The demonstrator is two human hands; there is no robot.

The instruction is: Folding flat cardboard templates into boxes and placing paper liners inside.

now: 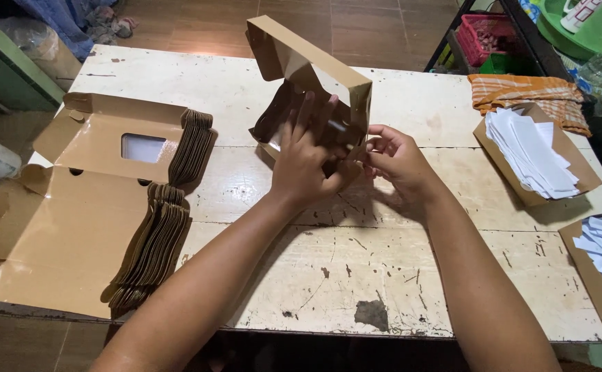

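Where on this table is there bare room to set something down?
Bare table lies between the stack of flat boxes and the forearms, also along the far edge behind the half-folded box. It is crowded at the right, by the trays of white paper, and around both hands.

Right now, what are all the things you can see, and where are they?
half-folded box: one, brown card, table middle, held up by both hands
flat box blanks: one stack, brown, top one with a window, table left
trays of paper slips: two, brown with white slips, table right
cloth: one, orange striped, far right
basket: one, red, shelf top right
table: one, cream, scuffed
left hand: one, pressed into the box
right hand: one, pinching the box's right edge
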